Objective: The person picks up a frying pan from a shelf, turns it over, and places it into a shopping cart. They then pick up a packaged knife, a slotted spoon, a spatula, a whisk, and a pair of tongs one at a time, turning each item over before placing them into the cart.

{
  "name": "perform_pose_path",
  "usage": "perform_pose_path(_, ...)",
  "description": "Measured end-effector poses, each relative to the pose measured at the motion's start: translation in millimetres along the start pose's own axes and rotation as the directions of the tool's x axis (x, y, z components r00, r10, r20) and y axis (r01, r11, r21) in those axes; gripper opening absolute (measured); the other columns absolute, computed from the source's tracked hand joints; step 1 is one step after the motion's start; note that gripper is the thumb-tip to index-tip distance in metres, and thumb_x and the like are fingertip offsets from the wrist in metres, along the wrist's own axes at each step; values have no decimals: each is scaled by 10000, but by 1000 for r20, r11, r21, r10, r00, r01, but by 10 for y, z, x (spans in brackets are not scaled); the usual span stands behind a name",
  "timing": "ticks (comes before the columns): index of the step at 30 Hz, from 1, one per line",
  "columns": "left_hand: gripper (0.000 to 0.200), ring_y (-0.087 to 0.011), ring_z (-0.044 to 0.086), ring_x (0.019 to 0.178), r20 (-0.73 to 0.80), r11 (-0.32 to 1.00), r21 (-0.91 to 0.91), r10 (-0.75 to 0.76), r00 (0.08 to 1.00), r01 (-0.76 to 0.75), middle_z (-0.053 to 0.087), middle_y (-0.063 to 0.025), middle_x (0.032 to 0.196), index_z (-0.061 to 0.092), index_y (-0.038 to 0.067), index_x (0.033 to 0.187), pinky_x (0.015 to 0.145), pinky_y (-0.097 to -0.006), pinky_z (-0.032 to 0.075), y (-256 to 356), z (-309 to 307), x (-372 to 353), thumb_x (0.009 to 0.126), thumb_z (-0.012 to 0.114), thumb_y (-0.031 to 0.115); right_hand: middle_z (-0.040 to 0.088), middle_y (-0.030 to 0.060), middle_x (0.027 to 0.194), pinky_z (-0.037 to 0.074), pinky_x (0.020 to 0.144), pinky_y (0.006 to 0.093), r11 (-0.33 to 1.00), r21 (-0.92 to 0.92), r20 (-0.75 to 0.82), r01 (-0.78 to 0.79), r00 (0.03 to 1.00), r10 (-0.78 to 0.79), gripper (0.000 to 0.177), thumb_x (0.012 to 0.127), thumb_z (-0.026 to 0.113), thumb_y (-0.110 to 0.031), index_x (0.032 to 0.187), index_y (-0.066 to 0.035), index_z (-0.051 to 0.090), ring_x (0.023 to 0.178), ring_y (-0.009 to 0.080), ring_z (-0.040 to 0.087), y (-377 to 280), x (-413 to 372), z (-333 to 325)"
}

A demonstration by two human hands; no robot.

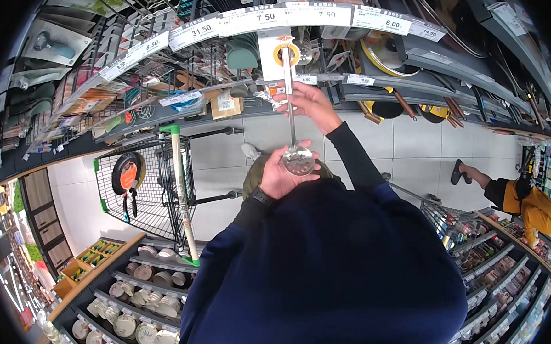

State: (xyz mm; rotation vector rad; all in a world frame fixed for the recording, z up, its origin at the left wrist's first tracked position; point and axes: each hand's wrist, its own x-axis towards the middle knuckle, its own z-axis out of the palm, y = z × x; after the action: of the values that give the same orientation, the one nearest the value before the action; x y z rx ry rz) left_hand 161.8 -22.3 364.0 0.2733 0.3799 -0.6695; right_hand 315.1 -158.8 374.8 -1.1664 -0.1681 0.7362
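A metal slotted skimmer (299, 160) is held upright in front of my chest, its round perforated head at the bottom. My left hand (277, 177), with a dark watch at the wrist, cups that head from below and behind. The fingers of my right hand (314, 106) close around the long handle, about halfway up. A white packaging card (271, 62) with an orange ring shows at the handle's upper end, overlapping the lowest price labels of the rack.
Ahead runs a rack of hanging kitchen utensils with a price rail (250, 23). A shopping cart (157, 195) holding a black frying pan (128, 173) stands at my left. Shelves of bowls (146, 334) lie behind left. A person in yellow (538, 212) is at far right.
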Motion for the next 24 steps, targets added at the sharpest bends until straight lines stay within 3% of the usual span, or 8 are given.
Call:
perform_pose_path(5, 518, -342, 635, 1027, -61, 991, 115, 77, 995, -70, 607, -186, 1164, 422, 26, 1403, 945, -518, 524, -52, -26, -26, 1049, 365, 401, 654, 123, 1244, 544, 863, 341, 999, -38, -12, -10, 1000, 10, 424, 1014, 487, -184, 1414, -42, 470, 1047, 209, 666, 34, 14, 80)
perform_pose_path(8, 354, -272, 647, 963, -38, 906, 369, 240, 970, -209, 624, -112, 1037, 526, 19, 1245, 913, -430, 527, -121, -248, -12, 1051, 431, 299, 639, 143, 1274, 545, 863, 344, 1000, 13, -2, -15, 1000, 15, 438, 1019, 459, -193, 1424, -26, 451, 1051, 227, 666, 55, -9, 116)
perform_pose_path(10, 243, -204, 646, 883, 39, 338, 919, 441, 897, -206, 634, -65, 936, 577, 9, 1077, 821, -340, 516, -87, -254, -55, 1031, 519, 241, 628, 159, 1291, 546, 865, 347, 999, 44, 5, -23, 1000, 23, 446, 1020, 436, -190, 1429, -13, 440, 1053, 239, 666, 39, -11, 123)
perform_pose_path(12, 189, -126, 622, 841, 4, 264, 954, 463, 886, -142, 638, -31, 884, 613, -9, 1054, 736, -290, 486, -91, -213, -81, 999, 586, 169, 603, 200, 1317, 547, 873, 359, 986, 157, 64, -56, 997, 46, 481, 998, 400, -165, 1442, 18, 408, 1063, 268, 664, 36, -19, 101)
perform_pose_path(14, 208, -61, 572, 836, 327, -171, 945, 563, 759, -280, 632, -13, 910, 615, -13, 1116, 712, -248, 473, -70, -27, -111, 995, 591, 154, 597, 213, 1319, 548, 879, 364, 981, 187, 84, -58, 996, 43, 508, 970, 406, -153, 1444, 29, 400, 1069, 275, 663, 21, -13, 95)
perform_pose_path(18, 223, -50, 558, 851, 261, -11, 952, 557, 788, -307, 635, -4, 935, 619, -13, 1154, 727, -242, 469, -98, -129, -121, 995, 588, 140, 587, 229, 1327, 543, 901, 373, 974, 223, 109, -47, 994, 23, 590, 900, 438, -152, 1453, 47, 383, 1086, 289, 659, -10, -33, 108)
perform_pose_path(20, 223, -67, 576, 883, 130, 256, 923, 491, 861, -286, 645, -13, 965, 612, -18, 1166, 781, -246, 472, -89, -166, -147, 997, 576, 122, 586, 228, 1330, 539, 909, 374, 977, 208, 107, -51, 994, 29, 602, 886, 440, -150, 1452, 47, 386, 1090, 290, 658, -22, -36, 106)
perform_pose_path(24, 231, -69, 575, 925, 64, 449, 847, 446, 893, -285, 647, -8, 995, 602, -22, 1186, 832, -243, 455, -70, -242, -190, 999, 560, 107, 580, 227, 1341, 529, 928, 378, 979, 190, 94, -74, 994, 57, 615, 867, 441, -144, 1451, 44, 389, 1099, 292, 654, -63, -62, 123)
